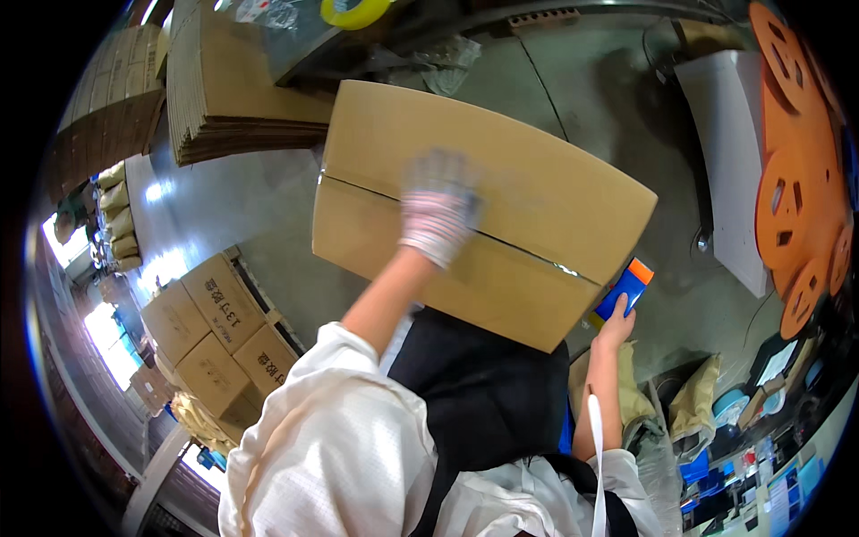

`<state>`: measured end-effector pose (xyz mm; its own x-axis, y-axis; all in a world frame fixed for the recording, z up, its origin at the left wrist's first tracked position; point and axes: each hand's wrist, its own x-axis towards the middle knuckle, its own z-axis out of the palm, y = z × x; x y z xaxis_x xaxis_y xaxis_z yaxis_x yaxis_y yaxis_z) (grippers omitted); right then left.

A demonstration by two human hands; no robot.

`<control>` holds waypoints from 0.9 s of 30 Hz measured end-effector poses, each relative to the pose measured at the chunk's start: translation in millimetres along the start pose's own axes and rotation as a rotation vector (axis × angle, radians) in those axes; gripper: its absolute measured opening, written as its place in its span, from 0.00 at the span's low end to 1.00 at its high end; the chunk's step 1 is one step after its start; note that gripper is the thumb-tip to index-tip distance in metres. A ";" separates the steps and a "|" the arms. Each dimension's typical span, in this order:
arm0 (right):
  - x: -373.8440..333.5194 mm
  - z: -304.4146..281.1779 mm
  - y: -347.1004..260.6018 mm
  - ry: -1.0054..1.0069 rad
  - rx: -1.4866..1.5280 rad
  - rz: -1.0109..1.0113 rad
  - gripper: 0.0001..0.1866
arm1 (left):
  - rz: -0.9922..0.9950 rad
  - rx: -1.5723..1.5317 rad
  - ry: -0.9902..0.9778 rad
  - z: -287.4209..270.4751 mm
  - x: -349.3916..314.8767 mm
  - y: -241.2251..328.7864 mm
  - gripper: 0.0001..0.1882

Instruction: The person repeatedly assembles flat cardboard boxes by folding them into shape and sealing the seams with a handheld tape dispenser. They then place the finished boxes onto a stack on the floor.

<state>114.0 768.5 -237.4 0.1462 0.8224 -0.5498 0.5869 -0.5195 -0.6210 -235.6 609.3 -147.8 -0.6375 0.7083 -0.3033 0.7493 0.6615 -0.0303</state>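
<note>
A large brown cardboard box (528, 170) stands in front of me, its two top flaps folded in and a dark seam running between them. My left hand (438, 206), in a white glove with pink stripes, rests over the flaps across the seam. Motion blurs its fingers, but they look stretched out flat, with nothing in them. Beside the box's right corner, my bare right hand (617, 320) grips a blue tape dispenser (628, 288) with an orange end. The far side of the dispenser and some of the fingers are hidden.
Flattened cardboard sheets (242, 98) are stacked at the far left, with a yellow tape roll (354, 11) near them. Packed cartons (219, 313) sit on a pallet at left. A white panel (723, 161) and orange boards (801, 179) stand at right. Sacks (696, 398) lie at lower right.
</note>
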 end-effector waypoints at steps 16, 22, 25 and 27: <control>-159.6 -95.5 -213.9 -0.118 0.295 -0.318 0.22 | -0.873 -1.575 0.572 -5.9 -91.7 -254.1 0.26; -343.5 -248.6 -261.8 0.354 0.280 -0.659 0.24 | -0.586 -2.251 0.748 -108.9 -118.9 -203.0 0.22; -384.3 -257.4 -259.1 0.401 0.210 -0.796 0.25 | -0.611 -1.939 0.662 -90.7 -85.8 -179.0 0.21; -394.8 -252.7 -249.0 0.390 0.144 -0.848 0.26 | -0.624 -1.623 0.804 -96.4 -89.9 -166.1 0.23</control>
<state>111.4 631.8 275.4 -0.0126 0.9451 0.3266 0.5197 0.2853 -0.8053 -320.1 459.6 -23.8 -0.9875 -0.0708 -0.1406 -0.1446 0.0535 0.9880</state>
